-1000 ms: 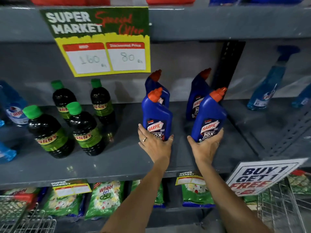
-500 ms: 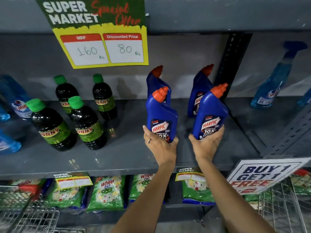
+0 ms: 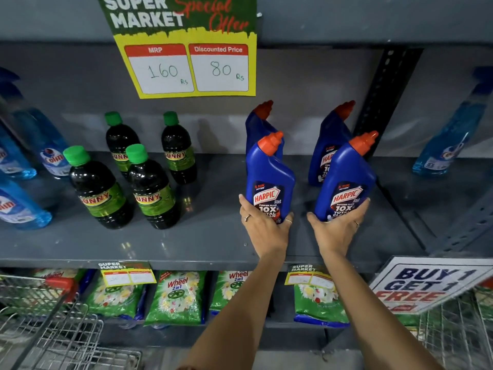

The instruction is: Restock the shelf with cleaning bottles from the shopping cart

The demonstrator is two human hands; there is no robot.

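Two blue toilet-cleaner bottles being set on the grey shelf (image 3: 208,236), one in each hand.

The left hand (image 3: 264,231) has its grip wrapped low around the left front bottle (image 3: 269,180); the right hand (image 3: 337,231) cups the base of the right front bottle (image 3: 346,177). Over the last second both bottles have slid slightly deeper and straightened, so the placing looks almost done, with release next. Each stands just in front of an identical back bottle (image 3: 260,124), which limits further pushing. Black green-capped bottles (image 3: 149,190) stand well apart to the left, blue spray bottles (image 3: 448,145) to the right. The wire shopping cart (image 3: 53,329) waits at lower left.
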